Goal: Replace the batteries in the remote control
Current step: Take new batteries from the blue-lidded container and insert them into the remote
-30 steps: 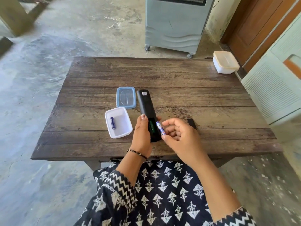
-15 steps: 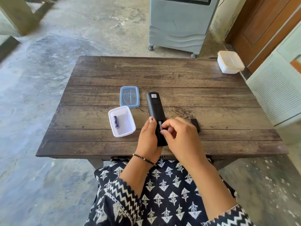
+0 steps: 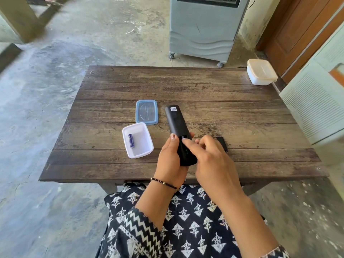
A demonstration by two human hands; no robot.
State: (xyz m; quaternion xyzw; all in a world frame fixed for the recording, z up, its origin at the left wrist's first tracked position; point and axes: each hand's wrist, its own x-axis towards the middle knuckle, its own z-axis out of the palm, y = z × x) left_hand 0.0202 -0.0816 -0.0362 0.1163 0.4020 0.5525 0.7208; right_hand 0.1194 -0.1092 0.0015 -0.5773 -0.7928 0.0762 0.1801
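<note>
Battery (image 3: 183,137) now in remote (image 3: 176,123), mostly hidden under right hand (image 3: 210,155).

A closed white tub (image 3: 261,75) with a cream lid sits at the table's (image 3: 204,86) far right corner, just at the edge. The table is of dark, weathered wooden planks running side to side. Beyond its far edge stands a grey appliance on castors (image 3: 202,28), possibly an air cooler, though its top is cut off. To the right of that is a brown wooden door (image 3: 299,32), and nearer along the right edge a pale green louvred panel (image 3: 316,101). The concrete floor (image 3: 55,71) is stained and patchy. At the far left stands an olive post (image 3: 17,19), blurred. Below the near edge, dark cloth with a white print (image 3: 186,229) covers the lap.
</note>
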